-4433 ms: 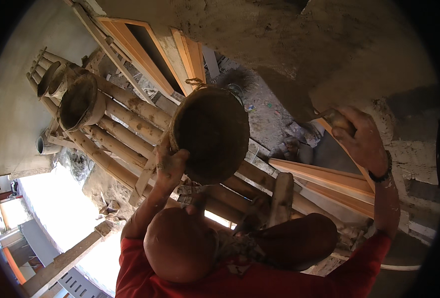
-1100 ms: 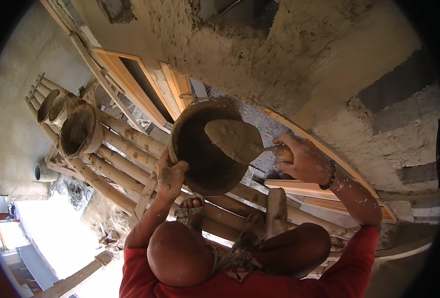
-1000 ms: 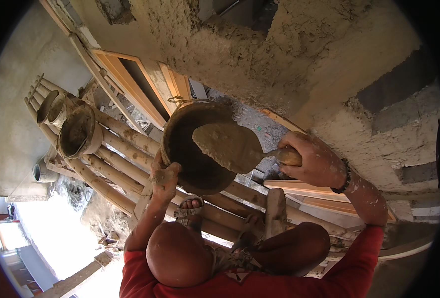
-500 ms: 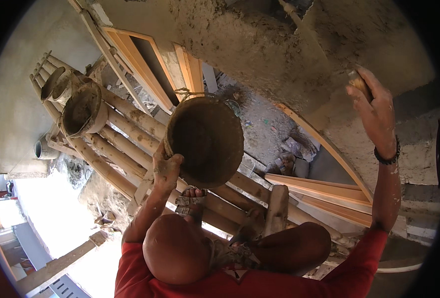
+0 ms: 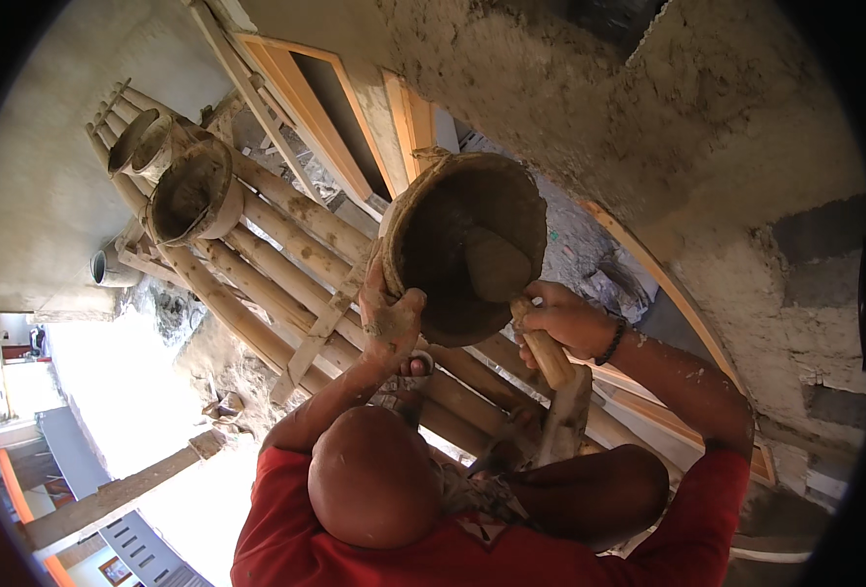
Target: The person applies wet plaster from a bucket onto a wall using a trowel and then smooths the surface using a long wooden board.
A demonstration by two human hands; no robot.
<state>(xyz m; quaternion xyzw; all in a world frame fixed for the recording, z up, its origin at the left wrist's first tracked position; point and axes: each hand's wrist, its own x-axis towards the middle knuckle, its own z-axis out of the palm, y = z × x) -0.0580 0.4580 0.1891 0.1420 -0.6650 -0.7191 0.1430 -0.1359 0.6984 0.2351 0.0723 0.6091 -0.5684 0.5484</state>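
My left hand (image 5: 392, 323) grips the near left rim of a round, cement-crusted bucket (image 5: 433, 220), tilted so that its dark inside faces up toward me. My right hand (image 5: 565, 321) is closed round the pale wooden handle (image 5: 550, 360) of a trowel at the bucket's lower right. The trowel's blade (image 5: 495, 264), coated with grey mortar, lies inside the bucket. My bent knees and a sandalled foot (image 5: 413, 367) show below, over a scaffold of round poles (image 5: 306, 230).
Three crusted buckets (image 5: 193, 201) stand on the poles at upper left, and another pail (image 5: 110, 269) lies beyond. A rough mortared wall (image 5: 707, 137) fills the upper right above orange wooden frames (image 5: 648, 249). Rubble (image 5: 609, 274) shows below; a bright opening is at lower left.
Since half a second ago my right hand has come down and left from beside the wall to the bucket, trowel blade inside. The bucket and my left hand have shifted right and upward.
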